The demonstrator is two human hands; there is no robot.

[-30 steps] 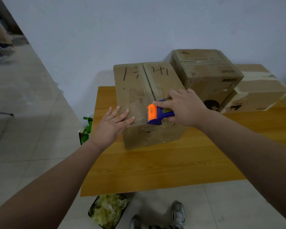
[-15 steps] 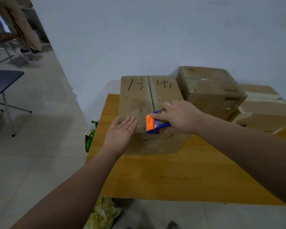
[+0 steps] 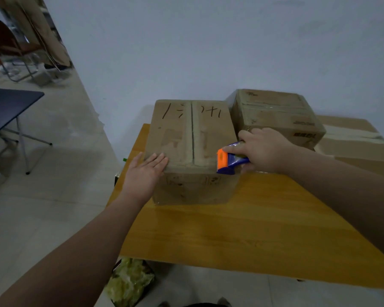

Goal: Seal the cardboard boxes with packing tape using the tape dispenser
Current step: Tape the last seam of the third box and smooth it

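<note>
front box [image 3: 175, 129]: black handwritten marks — illegible | rear box [image 3: 275, 111]: print too blurred

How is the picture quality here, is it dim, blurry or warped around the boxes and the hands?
Head view: dim, flat, bluish light with only soft shadows; the whole frame is slightly soft, so the print on the back box is unreadable; wide-angle stretch enlarges the left forearm and right forearm and skews the table toward the corners.
</note>
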